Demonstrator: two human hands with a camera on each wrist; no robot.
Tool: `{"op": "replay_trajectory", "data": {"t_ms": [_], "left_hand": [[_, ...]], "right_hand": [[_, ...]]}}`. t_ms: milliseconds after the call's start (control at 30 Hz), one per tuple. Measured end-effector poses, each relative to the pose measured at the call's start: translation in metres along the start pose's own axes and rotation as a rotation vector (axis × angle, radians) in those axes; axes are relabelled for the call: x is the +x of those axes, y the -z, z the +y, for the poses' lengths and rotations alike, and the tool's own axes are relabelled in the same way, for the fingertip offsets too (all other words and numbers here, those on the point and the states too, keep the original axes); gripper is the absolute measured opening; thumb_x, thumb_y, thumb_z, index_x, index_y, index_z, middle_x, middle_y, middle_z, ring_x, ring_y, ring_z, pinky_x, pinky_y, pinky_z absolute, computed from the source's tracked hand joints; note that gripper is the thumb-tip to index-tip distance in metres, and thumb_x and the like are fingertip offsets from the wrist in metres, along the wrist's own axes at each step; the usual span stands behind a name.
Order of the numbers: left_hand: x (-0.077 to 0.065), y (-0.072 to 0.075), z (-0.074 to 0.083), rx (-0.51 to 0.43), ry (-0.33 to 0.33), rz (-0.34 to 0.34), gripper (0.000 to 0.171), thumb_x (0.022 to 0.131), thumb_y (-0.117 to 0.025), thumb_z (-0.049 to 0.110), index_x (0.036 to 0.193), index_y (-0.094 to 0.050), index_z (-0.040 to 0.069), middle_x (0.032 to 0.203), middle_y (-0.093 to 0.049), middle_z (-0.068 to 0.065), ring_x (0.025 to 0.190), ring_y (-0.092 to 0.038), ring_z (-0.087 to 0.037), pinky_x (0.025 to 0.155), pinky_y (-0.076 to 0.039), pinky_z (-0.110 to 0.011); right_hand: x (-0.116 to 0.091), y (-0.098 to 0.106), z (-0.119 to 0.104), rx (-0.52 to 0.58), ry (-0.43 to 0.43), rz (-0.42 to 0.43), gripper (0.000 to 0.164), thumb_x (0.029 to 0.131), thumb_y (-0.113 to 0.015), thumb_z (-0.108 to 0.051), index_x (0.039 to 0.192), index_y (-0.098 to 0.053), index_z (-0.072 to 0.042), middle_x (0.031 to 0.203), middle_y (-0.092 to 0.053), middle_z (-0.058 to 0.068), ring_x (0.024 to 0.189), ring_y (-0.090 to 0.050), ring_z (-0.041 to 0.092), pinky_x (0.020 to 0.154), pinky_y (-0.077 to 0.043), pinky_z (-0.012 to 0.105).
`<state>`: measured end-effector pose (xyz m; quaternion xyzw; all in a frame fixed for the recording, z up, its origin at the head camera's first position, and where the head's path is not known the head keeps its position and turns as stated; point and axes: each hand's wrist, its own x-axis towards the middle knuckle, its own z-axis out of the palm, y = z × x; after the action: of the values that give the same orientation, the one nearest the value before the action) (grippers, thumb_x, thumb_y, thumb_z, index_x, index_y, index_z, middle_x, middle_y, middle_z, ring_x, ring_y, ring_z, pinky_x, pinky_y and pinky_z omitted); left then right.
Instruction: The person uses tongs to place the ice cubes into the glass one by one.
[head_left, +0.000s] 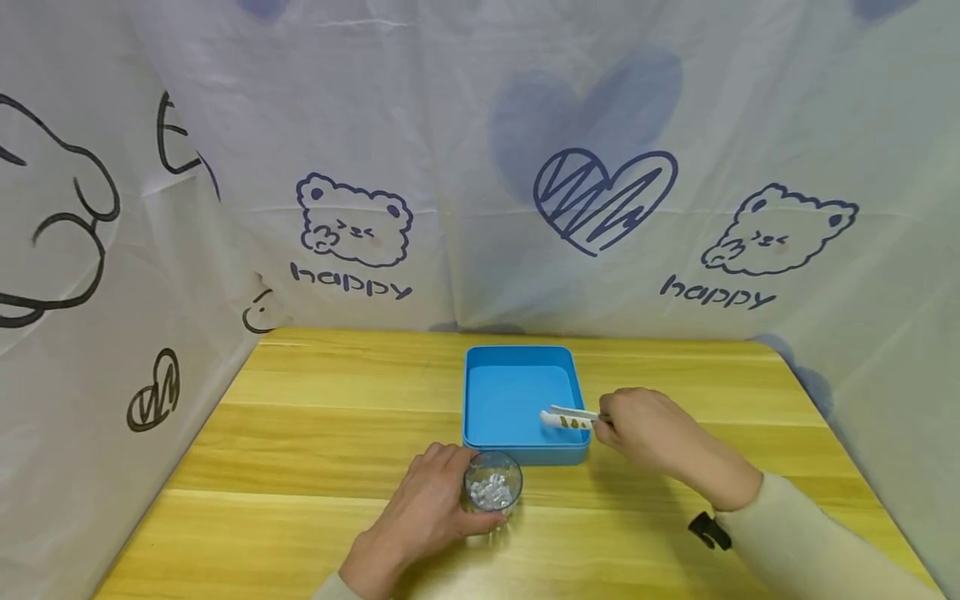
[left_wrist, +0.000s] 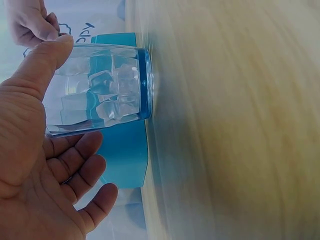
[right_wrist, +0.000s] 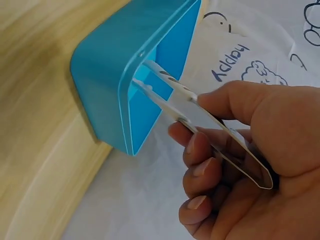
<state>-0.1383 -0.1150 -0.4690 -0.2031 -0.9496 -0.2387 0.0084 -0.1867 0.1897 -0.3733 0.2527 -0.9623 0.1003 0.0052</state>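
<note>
My left hand (head_left: 423, 512) holds a clear drinking glass (left_wrist: 145, 82) on the table, thumb on one side and fingers on the other. Several clear pieces like ice cubes (head_left: 491, 492) lie in the glass. In the head view, my right hand (head_left: 652, 429) grips small white tongs (head_left: 566, 422) with a printed pattern. Their tips reach over the right side of a blue square box (head_left: 528, 456), inside its opening in the right wrist view. The tong arms stand slightly apart; whether a small clear piece lies between the tips, I cannot tell.
The box stands on a wood-grain table (head_left: 322, 467), just beyond the glass. A white printed cloth (head_left: 465, 167) hangs behind the table and along its sides. A black clip (head_left: 709, 531) hangs by the right sleeve.
</note>
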Motion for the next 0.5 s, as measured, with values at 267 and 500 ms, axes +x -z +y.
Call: {"op": "replay_trajectory", "data": {"t_ms": [267,500], "left_hand": [[0.0,-0.001,0.0,0.002,-0.001,0.003,0.08,0.075,-0.088,0.062,0.132,-0.064,0.011,0.118,-0.068,0.0,0.108,-0.056,-0.016,0.099,-0.05,-0.043],[0.0,-0.001,0.0,0.003,-0.003,0.003,0.081,0.075,-0.088,0.062,0.133,-0.064,0.011,0.12,-0.068,0.0,0.108,-0.056,-0.017,0.1,-0.05,-0.044]], "right_hand": [[0.013,0.001,0.004,-0.055,0.009,-0.09,0.037,0.095,-0.065,-0.01,0.065,-0.044,-0.017,0.062,-0.031,-0.006,0.056,-0.029,0.01,0.055,-0.027,0.027],[0.024,0.01,0.01,-0.01,-0.014,-0.254,0.036,0.098,-0.067,-0.012,0.068,-0.047,-0.016,0.064,-0.03,-0.005,0.058,-0.029,0.012,0.056,-0.028,0.028]]}}
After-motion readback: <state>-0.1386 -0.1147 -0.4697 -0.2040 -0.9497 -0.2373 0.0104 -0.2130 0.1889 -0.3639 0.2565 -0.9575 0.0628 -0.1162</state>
